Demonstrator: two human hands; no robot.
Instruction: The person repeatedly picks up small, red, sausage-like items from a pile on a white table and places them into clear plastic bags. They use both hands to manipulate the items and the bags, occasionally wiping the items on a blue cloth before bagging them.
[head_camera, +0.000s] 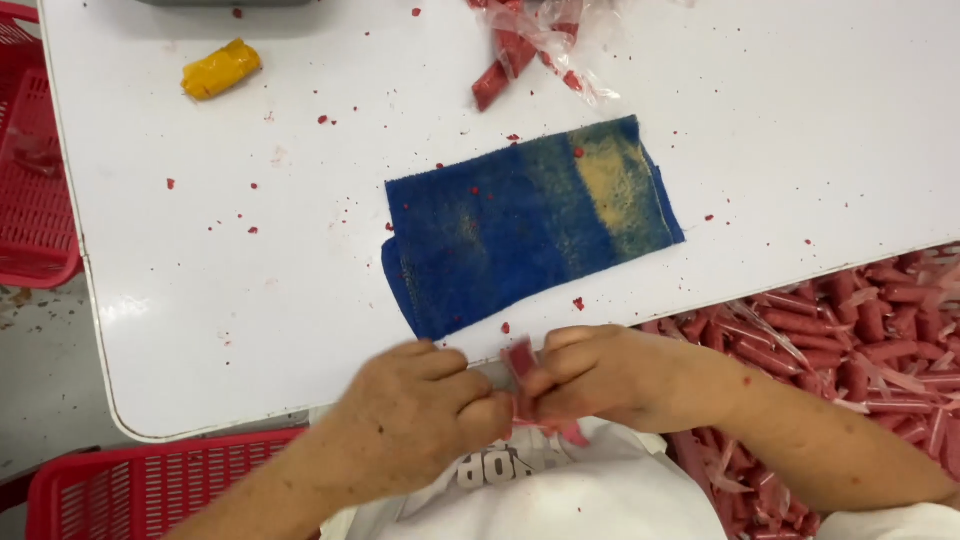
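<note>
While both hands meet just off the near edge of the worktop (200, 300), keep the pinch firm and the pull even. Left hand (415, 415) and right hand (600, 375) clench their fingers on a small red stick (520, 362) in clear wrapper: slim, upright between them, partly blurred.
</note>
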